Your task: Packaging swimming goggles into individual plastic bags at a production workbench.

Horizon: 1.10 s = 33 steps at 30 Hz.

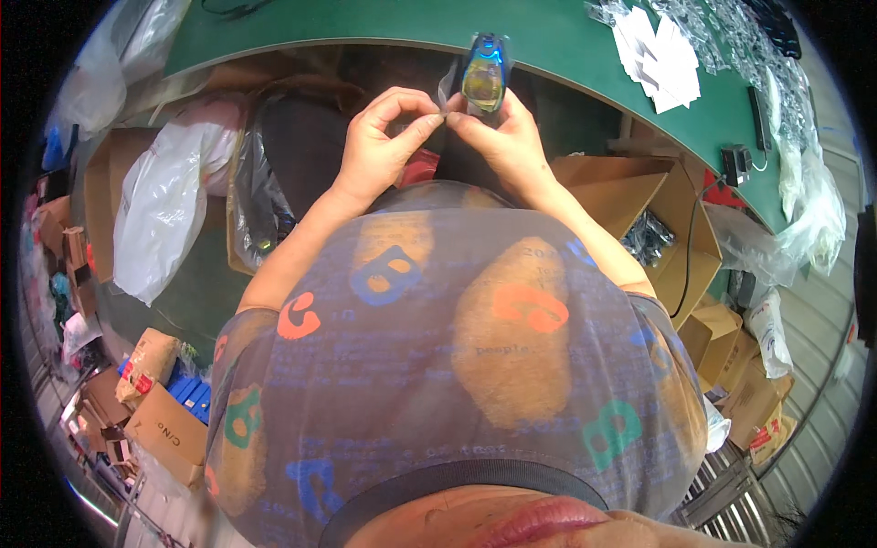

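A glossy blue item with a yellowish oval face (484, 80), perhaps mirrored swim goggles, stands upright in front of me near the table's edge. Clear plastic film (446, 87), apparently a bag, shows around it. My right hand (512, 151) grips its lower end, with the fingers behind it and the thumb pointing left. My left hand (379, 146) is closed in a pinch, thumb against forefinger, at the film's lower left edge. The two hands' fingertips almost meet there. What lies between the right fingers is partly hidden.
A green table (365, 20) curves across the far side, bearing white papers (653, 59) and clear plastic wrappers (713, 36). Cardboard boxes (607, 183) stand below on the right, near a black cable (692, 237). To the left, a white plastic bag (164, 210) hangs over a box.
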{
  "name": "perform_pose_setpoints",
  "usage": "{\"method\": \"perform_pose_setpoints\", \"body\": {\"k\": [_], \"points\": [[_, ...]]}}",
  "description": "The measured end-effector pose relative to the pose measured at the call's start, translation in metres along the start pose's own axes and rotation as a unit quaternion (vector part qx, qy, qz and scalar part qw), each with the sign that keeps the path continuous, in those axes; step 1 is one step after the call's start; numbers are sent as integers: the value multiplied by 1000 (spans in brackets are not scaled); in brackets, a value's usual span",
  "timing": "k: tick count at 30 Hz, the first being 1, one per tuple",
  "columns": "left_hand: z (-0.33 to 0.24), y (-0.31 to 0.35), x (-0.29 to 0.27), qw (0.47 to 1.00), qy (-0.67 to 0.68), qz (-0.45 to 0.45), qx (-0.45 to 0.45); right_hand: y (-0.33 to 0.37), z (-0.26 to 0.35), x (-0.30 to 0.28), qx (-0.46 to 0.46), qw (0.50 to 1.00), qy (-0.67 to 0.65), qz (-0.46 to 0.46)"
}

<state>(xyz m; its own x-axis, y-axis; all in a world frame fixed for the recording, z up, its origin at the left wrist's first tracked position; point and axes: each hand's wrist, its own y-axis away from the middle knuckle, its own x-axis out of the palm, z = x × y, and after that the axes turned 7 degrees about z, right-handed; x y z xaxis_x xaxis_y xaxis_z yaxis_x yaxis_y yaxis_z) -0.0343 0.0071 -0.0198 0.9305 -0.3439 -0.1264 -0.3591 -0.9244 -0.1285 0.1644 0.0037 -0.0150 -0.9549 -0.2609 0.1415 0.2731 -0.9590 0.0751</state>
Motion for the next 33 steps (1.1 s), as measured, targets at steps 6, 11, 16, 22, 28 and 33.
{"method": "perform_pose_setpoints", "body": {"k": [6,11,16,22,28,33], "points": [[6,3,4,1000,-12,19,13,2,2,9,-6,995,94,-29],[5,-6,-22,984,86,-147,-45,1,-12,-4,-3,986,152,-69],[21,-1,-31,983,86,-132,-89,7,-20,-1,-20,992,92,-86],[26,9,-2,963,141,13,-227,6,-39,1,-80,962,253,-73],[58,-3,-13,970,140,-92,-177,5,-42,1,-51,967,243,-47],[56,-5,-7,959,167,-96,-206,4,-33,-7,-6,969,244,-30]]}}
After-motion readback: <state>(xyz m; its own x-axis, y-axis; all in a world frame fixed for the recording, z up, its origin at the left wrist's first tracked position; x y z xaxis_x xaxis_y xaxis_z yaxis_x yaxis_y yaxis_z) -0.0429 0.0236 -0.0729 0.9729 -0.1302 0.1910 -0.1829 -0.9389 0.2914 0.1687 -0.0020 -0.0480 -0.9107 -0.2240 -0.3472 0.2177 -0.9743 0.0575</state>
